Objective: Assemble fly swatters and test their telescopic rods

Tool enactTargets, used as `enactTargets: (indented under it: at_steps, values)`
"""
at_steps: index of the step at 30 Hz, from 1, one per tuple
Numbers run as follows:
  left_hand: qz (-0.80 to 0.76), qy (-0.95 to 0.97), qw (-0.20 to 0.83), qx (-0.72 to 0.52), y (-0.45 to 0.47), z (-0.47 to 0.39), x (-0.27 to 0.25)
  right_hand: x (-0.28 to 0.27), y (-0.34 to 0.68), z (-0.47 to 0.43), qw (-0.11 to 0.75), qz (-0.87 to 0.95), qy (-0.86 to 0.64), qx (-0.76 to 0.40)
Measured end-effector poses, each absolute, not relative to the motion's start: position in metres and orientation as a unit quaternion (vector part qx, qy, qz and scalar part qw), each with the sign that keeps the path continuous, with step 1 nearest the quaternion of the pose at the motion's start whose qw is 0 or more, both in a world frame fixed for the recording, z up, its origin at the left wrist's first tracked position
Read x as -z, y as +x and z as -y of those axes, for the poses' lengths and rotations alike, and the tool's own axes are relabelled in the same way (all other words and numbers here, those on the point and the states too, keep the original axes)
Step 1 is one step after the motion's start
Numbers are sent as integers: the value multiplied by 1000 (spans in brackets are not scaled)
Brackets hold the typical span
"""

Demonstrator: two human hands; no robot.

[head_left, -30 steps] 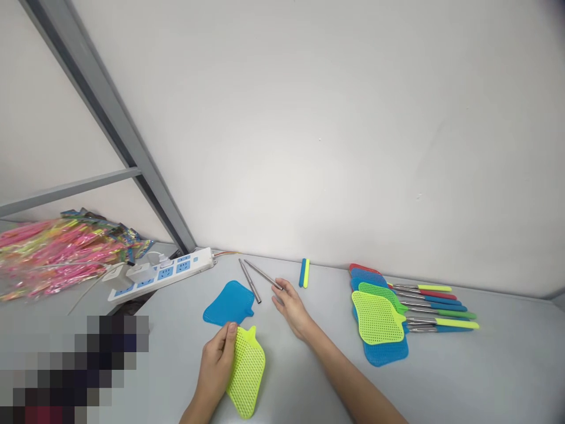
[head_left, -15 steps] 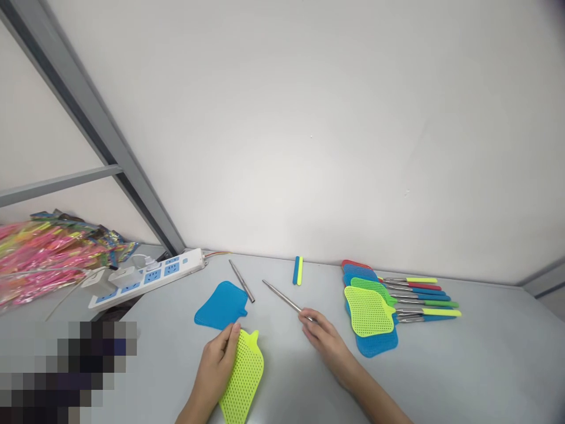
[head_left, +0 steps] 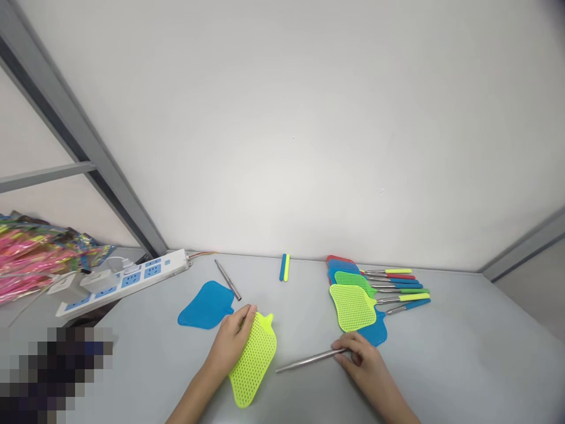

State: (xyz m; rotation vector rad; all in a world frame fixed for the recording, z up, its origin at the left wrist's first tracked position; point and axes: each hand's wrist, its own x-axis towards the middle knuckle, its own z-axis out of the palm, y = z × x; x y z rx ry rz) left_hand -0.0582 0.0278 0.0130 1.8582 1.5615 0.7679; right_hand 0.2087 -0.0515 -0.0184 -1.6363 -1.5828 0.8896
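My left hand [head_left: 236, 334] grips a yellow-green perforated fly swatter head [head_left: 255, 365] along its left edge, its short socket pointing up and away from me. Between the fingertips of my right hand [head_left: 356, 356] is one end of a silver metal rod [head_left: 309, 360]. The rod's thin tip points left, just right of the swatter head and apart from it. Beyond my left hand a blue fly swatter head [head_left: 206, 306] lies flat, with a second metal rod [head_left: 228, 280] beside it.
A blue grip sleeve [head_left: 282, 267] and a yellow one [head_left: 286, 268] lie near the wall. Several assembled fly swatters [head_left: 353, 307] are stacked at the right. To the left are a white power strip [head_left: 128, 282] with plugs and a heap of pink plastic-wrapped items [head_left: 35, 253].
My right hand has moved right and nearer to me, and the rod has turned to point more to the left. My left hand with the swatter head has shifted slightly right. The view has turned.
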Motion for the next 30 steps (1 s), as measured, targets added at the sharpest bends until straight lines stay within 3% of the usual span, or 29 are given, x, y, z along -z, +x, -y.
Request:
enactTargets:
  at_steps: [9, 16, 30]
  values:
    - [-547, 686, 350, -327, -37, -40, -32, 17, 233, 62, 341, 573, -651, -362]
    - [-550, 651, 401, -335, -41, -41, -11, 27, 287, 74, 378, 515, -681, -356]
    - [-563, 630, 402, -353, -54, -43, -4, 30, 276, 56, 264, 639, -652, -310]
